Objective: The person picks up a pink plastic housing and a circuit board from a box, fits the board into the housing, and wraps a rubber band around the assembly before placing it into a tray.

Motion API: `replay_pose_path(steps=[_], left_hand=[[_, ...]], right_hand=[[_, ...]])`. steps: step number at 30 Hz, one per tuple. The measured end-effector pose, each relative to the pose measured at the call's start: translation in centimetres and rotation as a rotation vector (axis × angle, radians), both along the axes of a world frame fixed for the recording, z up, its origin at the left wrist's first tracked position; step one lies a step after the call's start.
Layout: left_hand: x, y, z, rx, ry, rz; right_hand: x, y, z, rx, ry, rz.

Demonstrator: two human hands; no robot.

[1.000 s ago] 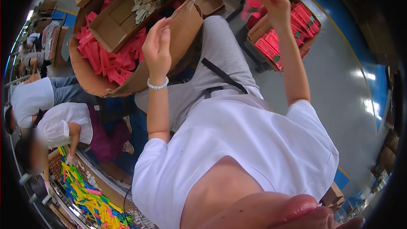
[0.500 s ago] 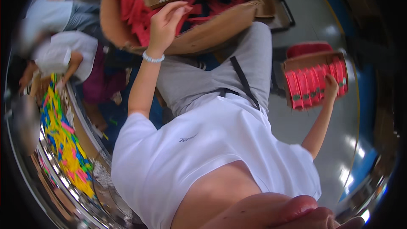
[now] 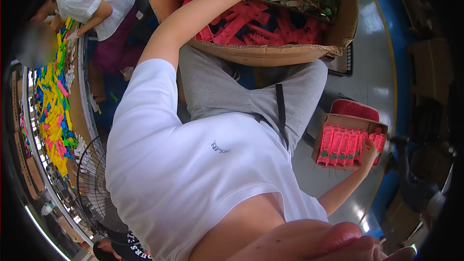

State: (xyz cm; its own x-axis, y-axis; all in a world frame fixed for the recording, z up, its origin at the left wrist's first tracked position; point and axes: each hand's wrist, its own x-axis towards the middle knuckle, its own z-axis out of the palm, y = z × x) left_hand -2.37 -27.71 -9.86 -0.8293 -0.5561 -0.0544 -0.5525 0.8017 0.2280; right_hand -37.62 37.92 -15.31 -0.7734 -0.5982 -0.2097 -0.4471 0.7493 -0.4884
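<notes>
Though small, dark lettering (image 3: 220,147) on white shirt (image 3: 193,174)

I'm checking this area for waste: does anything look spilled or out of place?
Yes: a small green piece lies on the blue floor beside the workbench, apart from the colourful pile; it looks dropped. The big box's rim looks ragged at right, suggesting wear.

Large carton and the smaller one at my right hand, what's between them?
In the head view, mainly your right knee, grey floor and a black crate.
</notes>
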Motion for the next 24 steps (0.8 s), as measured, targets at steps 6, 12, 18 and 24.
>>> replay_pose_path(steps=[6,12,18,24], left_hand=[[2.9,6.3,2.8,-0.168,0.101,-0.698],[6.7,7.3,-6.2,-0.641,-0.356,-0.606],[4.4,6.6,-8.5,-0.619,-0.278,-0.566],[6.2,10.0,-3.9,-0.383,-0.392,-0.336]], right_hand=[[4.9,-8.5,9.4,-0.136,0.112,0.058],[9.9,-22.4,14.4,-0.301,0.293,0.333],[16.7,-37.2,19.1,-0.417,0.202,0.788],[16.5,-49.2,11.5,-0.018,0.374,1.123]])
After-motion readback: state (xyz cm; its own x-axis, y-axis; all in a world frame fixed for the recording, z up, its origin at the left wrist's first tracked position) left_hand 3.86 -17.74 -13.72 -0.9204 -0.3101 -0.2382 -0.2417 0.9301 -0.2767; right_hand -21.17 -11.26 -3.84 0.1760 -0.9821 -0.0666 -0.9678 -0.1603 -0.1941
